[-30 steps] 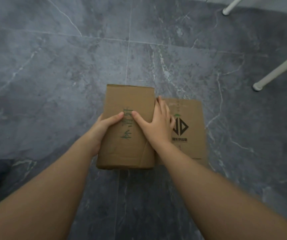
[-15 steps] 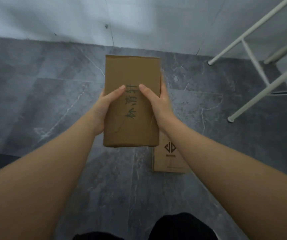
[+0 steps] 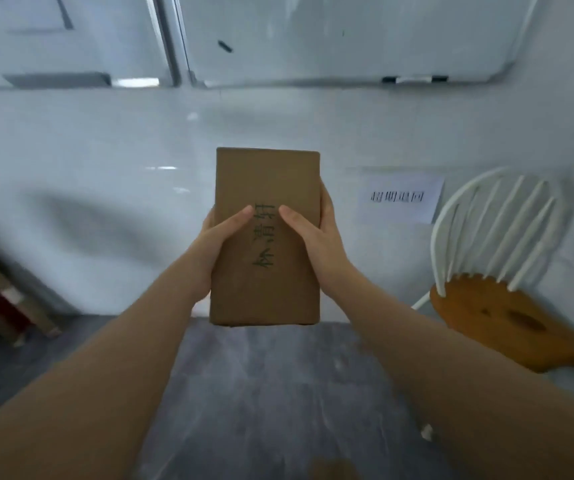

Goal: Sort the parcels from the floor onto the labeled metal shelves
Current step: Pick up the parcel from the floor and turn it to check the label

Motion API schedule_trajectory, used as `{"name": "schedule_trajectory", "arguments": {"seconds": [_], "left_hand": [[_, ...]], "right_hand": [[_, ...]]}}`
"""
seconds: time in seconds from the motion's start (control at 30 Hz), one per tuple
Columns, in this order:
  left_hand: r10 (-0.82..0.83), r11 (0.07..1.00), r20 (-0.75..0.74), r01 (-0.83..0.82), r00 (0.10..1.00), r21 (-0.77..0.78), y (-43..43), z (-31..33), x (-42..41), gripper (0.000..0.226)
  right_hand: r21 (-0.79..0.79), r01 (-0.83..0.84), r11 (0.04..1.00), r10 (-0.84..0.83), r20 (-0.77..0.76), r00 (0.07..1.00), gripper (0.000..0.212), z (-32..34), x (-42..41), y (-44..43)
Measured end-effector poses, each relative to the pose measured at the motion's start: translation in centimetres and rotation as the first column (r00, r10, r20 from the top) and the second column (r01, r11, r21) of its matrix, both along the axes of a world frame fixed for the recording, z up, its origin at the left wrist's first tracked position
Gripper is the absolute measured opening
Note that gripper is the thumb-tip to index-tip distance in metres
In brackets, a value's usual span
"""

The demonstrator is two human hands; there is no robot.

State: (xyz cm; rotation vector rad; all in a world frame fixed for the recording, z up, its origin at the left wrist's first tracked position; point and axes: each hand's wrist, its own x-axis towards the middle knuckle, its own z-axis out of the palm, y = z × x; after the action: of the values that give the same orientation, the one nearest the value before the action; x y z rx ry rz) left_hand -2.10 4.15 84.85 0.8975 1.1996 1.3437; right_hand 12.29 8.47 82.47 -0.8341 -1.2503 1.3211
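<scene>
Hands, two of them, grip one brown rectangular cardboard parcel [image 3: 266,237] at frame centre: left hand [image 3: 214,247] and right hand [image 3: 316,237] clasp its sides, thumbs on top. One white spindle-back wooden chair [image 3: 496,271] stands at right.

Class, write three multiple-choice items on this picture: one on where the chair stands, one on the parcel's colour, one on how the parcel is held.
1. Where is the chair?
A. right of the parcel
B. left of the parcel
C. under the parcel

2. What colour is the parcel?
A. white
B. brown
C. blue

3. How is the parcel held?
A. lying on the floor
B. by one hand
C. by both hands, off the floor

Answers: 1 A, the chair stands by the wall at right. 2 B, it is plain brown cardboard. 3 C, the left hand and the right hand grip its sides, thumbs on its face.
</scene>
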Motion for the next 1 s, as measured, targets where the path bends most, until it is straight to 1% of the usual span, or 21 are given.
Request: {"name": "schedule_trajectory", "arguments": {"seconds": [0.1,0.2,0.3,0.4,0.47,0.53,0.6,0.63,0.7,0.77,0.8,0.87,0.9,1.0], "left_hand": [[0.011,0.990,-0.012,-0.009,1.000,0.139,-0.8,9.6,0.5,0.067],[0.039,0.957,-0.011,-0.034,0.999,0.290,-2.0,17.2,0.7,0.052],[0.045,0.914,-0.024,-0.032,0.999,0.404,-3.4,23.2,1.1,0.051],[0.054,0.856,-0.045,-0.024,0.998,0.516,-4.8,27.6,1.5,0.047],[0.088,0.819,-0.074,-0.030,0.993,0.573,-5.7,29.3,1.5,0.047],[0.172,0.789,-0.107,-0.072,0.979,0.610,-6.2,30.1,1.4,0.045],[0.253,0.760,-0.099,-0.135,0.962,0.636,-6.4,30.3,1.1,0.041],[0.267,0.749,-0.078,-0.156,0.960,0.644,-6.3,30.4,0.9,0.039],[0.268,0.742,-0.045,-0.176,0.962,0.647,-6.0,30.5,0.7,0.037],[0.261,0.734,-0.038,-0.173,0.965,0.657,-5.9,30.9,0.6,0.040],[0.259,0.727,-0.042,-0.166,0.965,0.666,-5.8,31.1,0.4,0.043],[0.260,0.717,-0.049,-0.159,0.964,0.679,-5.8,31.7,0.1,0.049],[0.257,0.715,-0.047,-0.157,0.965,0.682,-5.7,31.9,-0.1,0.050],[0.230,0.716,-0.042,-0.140,0.972,0.684,-5.6,32.4,-0.7,0.050]], "right_hand": [[0.136,-0.012,0.991,0.014,-0.013,1.000,0.075,10.3,0.4,-0.3],[0.277,-0.013,0.961,0.022,-0.030,0.999,0.073,18.6,0.7,-1.3],[0.398,0.006,0.917,0.019,-0.059,0.998,0.073,25.0,1.0,-2.8],[0.490,0.036,0.871,0.005,-0.081,0.997,0.073,29.3,1.3,-4.2],[0.535,0.031,0.844,0.024,-0.095,0.995,0.075,31.1,1.3,-4.9],[0.561,0.024,0.827,0.037,-0.097,0.995,0.076,32.1,1.1,-5.4],[0.580,0.015,0.815,0.041,-0.083,0.996,0.074,32.9,0.8,-5.8],[0.589,0.015,0.808,0.041,-0.081,0.996,0.073,33.3,0.6,-5.8],[0.588,0.011,0.809,0.040,-0.074,0.996,0.074,33.9,0.5,-5.7],[0.580,0.003,0.815,0.045,-0.068,0.997,0.071,34.4,0.6,-5.5],[0.572,-0.012,0.820,0.062,-0.068,0.996,0.065,34.6,0.6,-5.4],[0.532,-0.040,0.846,0.106,-0.093,0.990,0.043,35.1,0.8,-5.2],[0.498,-0.047,0.866,0.121,-0.116,0.986,0.035,35.3,0.8,-4.9],[0.436,-0.001,0.900,0.072,-0.147,0.986,0.045,35.1,0.8,-3.9]]}}
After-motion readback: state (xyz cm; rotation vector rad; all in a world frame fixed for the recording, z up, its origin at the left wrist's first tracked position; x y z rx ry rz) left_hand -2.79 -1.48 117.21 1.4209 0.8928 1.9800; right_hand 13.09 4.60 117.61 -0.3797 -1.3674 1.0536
